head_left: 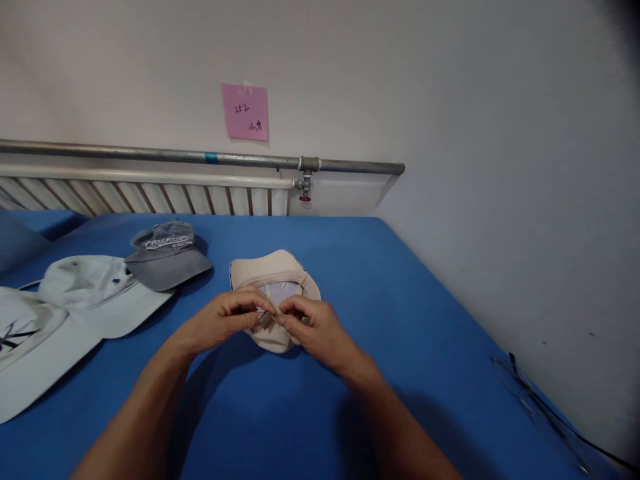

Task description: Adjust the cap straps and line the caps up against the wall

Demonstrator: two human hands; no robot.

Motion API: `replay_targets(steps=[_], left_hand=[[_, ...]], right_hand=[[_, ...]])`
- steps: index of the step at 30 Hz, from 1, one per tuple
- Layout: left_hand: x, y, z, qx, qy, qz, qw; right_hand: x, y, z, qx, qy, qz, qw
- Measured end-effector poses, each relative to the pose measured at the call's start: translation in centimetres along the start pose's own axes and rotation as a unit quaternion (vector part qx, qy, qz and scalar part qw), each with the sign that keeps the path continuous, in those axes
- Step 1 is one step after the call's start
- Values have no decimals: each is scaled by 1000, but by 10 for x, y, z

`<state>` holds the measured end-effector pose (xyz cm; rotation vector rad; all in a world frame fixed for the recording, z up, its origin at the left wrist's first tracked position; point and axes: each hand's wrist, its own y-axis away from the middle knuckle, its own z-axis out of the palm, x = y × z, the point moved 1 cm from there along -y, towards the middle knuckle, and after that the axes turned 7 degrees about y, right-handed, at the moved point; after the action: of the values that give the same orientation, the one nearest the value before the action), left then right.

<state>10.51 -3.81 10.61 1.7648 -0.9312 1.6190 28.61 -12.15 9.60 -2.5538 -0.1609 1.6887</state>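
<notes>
A cream cap [253, 270] lies on the blue table [400, 293] in front of the person, with its open side up and its brim pointing toward the wall [465, 200]. The cap is like a little bowl, and a pale lining [281, 292] shows inside it. Both hands are at the back of the cap. The left hand [237, 312] has its thumb and fingers pinched on the strap [277, 319], right by a small metal buckle [265, 321]. The right hand [317, 327] pinches the strap too, and its fingertips are just beside the left ones. I cannot tell if the strap goes through the buckle. Over to the left, a gray cap [165, 250], a white cap [85, 283] and a cap with big black letters [37, 333] sit in a slanting row with their round tops up, so their insides are hidden.
</notes>
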Motion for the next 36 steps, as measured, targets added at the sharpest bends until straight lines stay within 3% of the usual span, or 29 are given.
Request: replay_targets(steps=[4, 9, 14, 21, 25, 31, 36], left_hand=[[-7, -2, 0, 51, 10, -43, 998], [-6, -1, -1, 115, -55, -28, 991], [4, 3, 1, 120, -186, 10, 975], [1, 4, 5, 137, -261, 50, 954], [0, 0, 9, 175, -244, 56, 952], [-3, -1, 6, 184, -182, 48, 965], [-10, -2, 0, 179, -32, 11, 983]], right_hand=[[7, -2, 5, 12, -43, 27, 999], [7, -4, 15, -7, -177, 88, 980], [8, -8, 24, 45, -229, 106, 966], [9, -8, 26, 82, -256, 108, 957], [9, -8, 27, 89, -264, 105, 955], [9, -10, 29, 103, -270, 98, 952], [11, -11, 20, 100, -320, 128, 933]])
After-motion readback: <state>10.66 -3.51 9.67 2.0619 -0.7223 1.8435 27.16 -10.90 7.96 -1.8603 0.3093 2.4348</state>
